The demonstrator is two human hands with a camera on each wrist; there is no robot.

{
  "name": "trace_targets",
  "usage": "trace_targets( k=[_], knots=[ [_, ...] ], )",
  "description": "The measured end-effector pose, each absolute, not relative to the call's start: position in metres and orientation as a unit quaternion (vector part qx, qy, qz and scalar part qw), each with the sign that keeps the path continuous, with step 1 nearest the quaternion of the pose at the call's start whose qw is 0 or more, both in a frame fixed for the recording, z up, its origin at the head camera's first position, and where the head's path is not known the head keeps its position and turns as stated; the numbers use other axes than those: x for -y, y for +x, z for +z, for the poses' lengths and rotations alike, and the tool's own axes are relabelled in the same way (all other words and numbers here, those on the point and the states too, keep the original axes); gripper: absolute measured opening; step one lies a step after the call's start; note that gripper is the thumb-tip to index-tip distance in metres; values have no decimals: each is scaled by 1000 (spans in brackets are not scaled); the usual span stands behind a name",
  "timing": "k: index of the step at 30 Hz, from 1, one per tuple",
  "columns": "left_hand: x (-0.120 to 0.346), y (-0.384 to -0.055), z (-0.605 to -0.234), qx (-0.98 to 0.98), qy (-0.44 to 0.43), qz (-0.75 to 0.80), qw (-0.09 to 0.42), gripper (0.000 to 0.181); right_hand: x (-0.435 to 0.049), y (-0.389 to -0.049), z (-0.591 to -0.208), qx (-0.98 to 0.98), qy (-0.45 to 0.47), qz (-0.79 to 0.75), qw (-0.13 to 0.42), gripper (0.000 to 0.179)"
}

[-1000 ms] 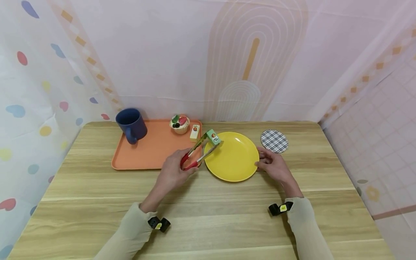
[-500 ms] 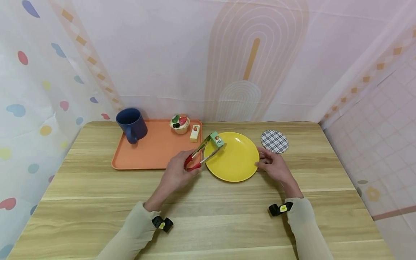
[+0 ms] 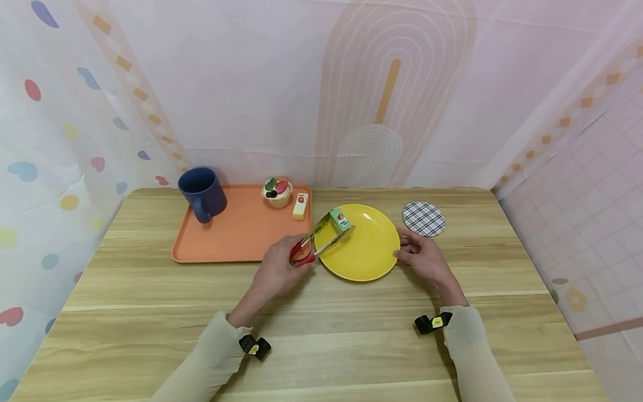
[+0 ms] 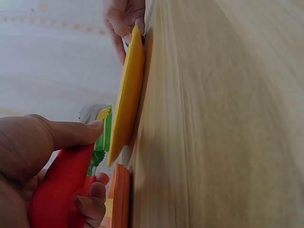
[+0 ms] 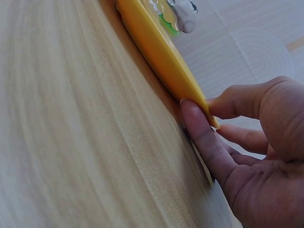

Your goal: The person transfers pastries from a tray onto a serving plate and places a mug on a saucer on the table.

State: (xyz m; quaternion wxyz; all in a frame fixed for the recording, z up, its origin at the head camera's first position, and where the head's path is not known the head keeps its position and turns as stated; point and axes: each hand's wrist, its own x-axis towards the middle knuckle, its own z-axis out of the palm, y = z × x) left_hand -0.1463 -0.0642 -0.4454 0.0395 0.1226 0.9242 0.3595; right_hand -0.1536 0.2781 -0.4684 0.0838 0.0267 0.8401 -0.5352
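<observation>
My left hand [image 3: 278, 269] grips red-handled tongs [image 3: 307, 259], with metal arms reaching right over the plate. Between the tong tips is a small green block-shaped cake slice [image 3: 341, 220] with a picture on its top; it overlaps the left part of the yellow plate [image 3: 369, 257]. In the left wrist view, my thumb presses on the red handle [image 4: 61, 183] and fingers curl beneath. My right hand [image 3: 426, 258] pinches the plate's right rim; thumb and fingertips [image 5: 194, 114] lie on either side of that edge in the right wrist view.
An orange tray [image 3: 236, 243] lies left of the plate, bearing a blue mug [image 3: 210, 198], a fruit-topped cupcake [image 3: 278, 196] and a pale yellow cake slice [image 3: 300, 206]. A round checked coaster [image 3: 423, 218] sits behind my right hand. A printed cloth backdrop [image 3: 251, 84] rises behind the table.
My left hand has moved to the right with the tongs, carrying the green cake slice right and nearer to me, further over the plate. My right hand and the plate have stayed put.
</observation>
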Motion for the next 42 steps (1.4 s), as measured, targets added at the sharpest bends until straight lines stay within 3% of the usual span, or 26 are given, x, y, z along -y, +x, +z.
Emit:
trace_targets(
  k=[42],
  knots=[
    [54, -139, -439, -940, 106, 320, 56, 80, -277, -151, -465, -836, 28, -542, 82, 61]
  ],
)
